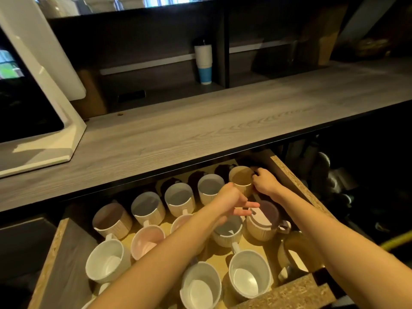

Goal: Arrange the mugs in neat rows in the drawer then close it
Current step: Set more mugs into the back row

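An open wooden drawer [294, 177] under the counter holds several mugs. Ribbed cream mugs stand in a back row, among them a beige mug [239, 176] at the far right. My right hand [265, 182] reaches to that mug's right side, fingers curled at its handle or rim. My left hand [231, 202] hovers open above the middle of the drawer, fingers spread, holding nothing. Below it stand a ribbed mug [227, 233] and a mug with a purple inside [265, 221]. White mugs [248, 277] fill the front rows, and a pink mug [146, 240] sits left of centre.
A grey wood-grain counter [200, 128] overhangs the drawer's back. A white appliance [38, 121] stands on its left end. A stack of paper cups [204, 63] sits on a shelf behind. Dark open space lies to the drawer's right.
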